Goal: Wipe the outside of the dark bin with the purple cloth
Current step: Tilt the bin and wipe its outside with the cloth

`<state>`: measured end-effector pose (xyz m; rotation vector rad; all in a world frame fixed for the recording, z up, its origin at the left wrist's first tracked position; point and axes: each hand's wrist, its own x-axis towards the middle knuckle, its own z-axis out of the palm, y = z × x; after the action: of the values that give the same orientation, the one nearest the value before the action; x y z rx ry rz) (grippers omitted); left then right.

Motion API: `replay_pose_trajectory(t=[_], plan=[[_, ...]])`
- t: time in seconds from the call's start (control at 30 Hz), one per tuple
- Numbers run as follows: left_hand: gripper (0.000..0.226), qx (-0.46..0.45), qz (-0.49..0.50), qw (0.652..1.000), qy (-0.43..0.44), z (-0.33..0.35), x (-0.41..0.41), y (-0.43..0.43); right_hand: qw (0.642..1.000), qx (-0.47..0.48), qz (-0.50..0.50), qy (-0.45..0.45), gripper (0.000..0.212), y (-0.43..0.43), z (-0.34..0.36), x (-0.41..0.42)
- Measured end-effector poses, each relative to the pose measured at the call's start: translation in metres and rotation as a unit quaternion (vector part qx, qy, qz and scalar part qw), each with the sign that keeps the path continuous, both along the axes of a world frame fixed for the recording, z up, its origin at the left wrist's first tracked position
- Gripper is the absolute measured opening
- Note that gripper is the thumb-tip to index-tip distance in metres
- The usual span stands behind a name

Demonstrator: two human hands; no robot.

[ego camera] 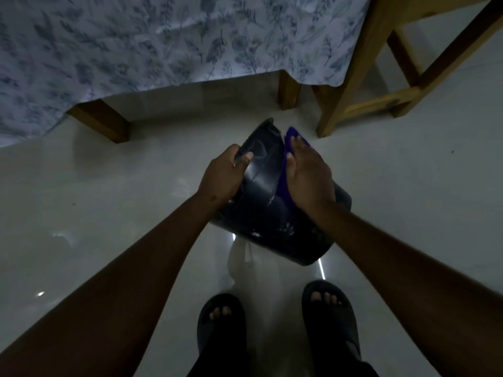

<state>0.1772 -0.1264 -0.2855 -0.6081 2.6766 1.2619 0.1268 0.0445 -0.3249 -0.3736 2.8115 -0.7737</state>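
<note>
The left hand (221,176) is curled closed around the edge of the dark bin (272,197), thumb lying on the glossy wall and the other fingers wrapped out of sight behind the edge at about ten o'clock of the bin. The right hand (306,175) is spread flat and wide — not gripping, but pressing the purple cloth (283,183) against the bin's outer wall on its two o'clock side; the cloth shows beyond the fingertips and along the thumb side of the palm.

The bin is tipped on its side over the pale glossy floor (122,208), just ahead of the person's feet. Whether anything is inside it cannot be told; only the outer wall faces the camera.

One bin, one cloth, two hands, two dark sandals (330,317). At twelve o'clock a floral patterned sheet (163,42) hangs over wooden legs, and at one o'clock stands a wooden stool (381,77).
</note>
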Motion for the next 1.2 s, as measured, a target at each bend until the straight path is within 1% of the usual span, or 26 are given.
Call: replay_pose_trajectory(t=[0.03,0.1,0.13,0.2,0.27,0.33,0.4,0.43,0.5,0.57,0.63,0.7,0.77,0.83,0.9,0.97,1.0,1.07,1.1,1.13,1.17,1.2], plan=[[0.029,0.001,0.001,1.0,-0.008,0.0,-0.002,0.001,0.999,0.03,0.012,0.022,0.056,0.006,-0.001,0.019],[0.028,-0.006,0.004,1.0,-0.02,0.0,-0.008,0.003,0.991,0.096,0.068,0.07,0.06,0.011,0.0,0.067],[0.028,-0.013,0.006,1.0,-0.02,0.0,-0.011,0.003,0.987,0.109,0.091,0.076,0.061,0.011,-0.001,0.081],[0.027,-0.024,0.005,1.0,-0.017,0.001,-0.015,0.004,0.984,0.106,0.113,0.089,0.061,0.001,-0.002,0.072],[0.025,-0.028,-0.008,1.0,-0.01,0.001,-0.017,0.005,0.991,0.086,0.063,0.077,0.059,-0.013,-0.001,0.035],[0.026,-0.028,-0.015,0.999,-0.009,0.0,-0.016,0.004,0.998,0.039,-0.033,0.038,0.056,-0.013,-0.003,0.002],[0.029,-0.027,-0.007,0.999,-0.019,-0.001,-0.017,0.003,0.996,0.039,-0.072,0.023,0.056,-0.002,-0.006,0.01],[0.03,-0.027,-0.004,0.999,-0.028,-0.001,-0.018,0.003,0.996,0.061,-0.063,0.033,0.058,0.004,-0.007,0.029],[0.03,-0.033,0.0,0.999,-0.042,-0.002,-0.024,0.004,0.992,0.11,-0.002,0.061,0.061,0.006,-0.006,0.073],[0.029,-0.048,-0.002,0.998,-0.039,-0.002,-0.031,0.005,0.988,0.119,0.057,0.082,0.061,0.001,-0.009,0.089],[0.029,-0.047,-0.005,0.998,-0.03,0.0,-0.035,0.007,0.987,0.105,0.075,0.098,0.058,-0.009,-0.004,0.062],[0.029,-0.039,-0.011,0.999,-0.026,0.002,-0.036,0.009,0.994,0.07,0.032,0.077,0.056,-0.015,0.001,0.022],[0.029,-0.038,-0.011,0.999,-0.033,0.003,-0.034,0.009,0.998,0.034,-0.006,0.049,0.058,-0.007,0.001,0.004],[0.026,-0.04,-0.008,0.998,-0.045,0.004,-0.034,0.007,0.997,0.047,0.008,0.054,0.059,0.006,-0.002,0.025],[0.023,-0.045,-0.017,0.997,-0.061,0.003,-0.036,0.006,0.992,0.088,0.053,0.077,0.059,0.012,-0.002,0.068],[0.023,-0.05,-0.034,0.995,-0.075,0.003,-0.043,0.006,0.985,0.096,0.096,0.103,0.059,0.007,-0.005,0.09],[0.022,-0.047,-0.04,0.995,-0.079,0.004,-0.048,0.007,0.984,0.093,0.103,0.111,0.058,0.003,-0.006,0.083],[0.025,-0.049,-0.049,0.995,-0.072,0.011,-0.057,0.006,0.989,0.063,0.086,0.099,0.057,-0.005,-0.004,0.05],[0.028,-0.04,-0.047,0.996,-0.063,0.015,-0.059,0.005,0.993,0.046,0.071,0.086,0.057,-0.006,-0.001,0.033],[0.029,-0.012,-0.039,0.998,-0.051,0.018,-0.059,0.003,0.996,0.03,0.056,0.07,0.057,-0.004,0.001,0.018],[0.028,0.019,-0.034,0.998,-0.041,0.02,-0.056,0.001,0.997,0.014,0.045,0.053,0.056,0.0,0.001,0.006],[0.027,0.032,-0.037,0.998,-0.039,0.021,-0.049,-0.001,0.998,0.0,0.04,0.04,0.056,0.004,0.001,-0.001]])
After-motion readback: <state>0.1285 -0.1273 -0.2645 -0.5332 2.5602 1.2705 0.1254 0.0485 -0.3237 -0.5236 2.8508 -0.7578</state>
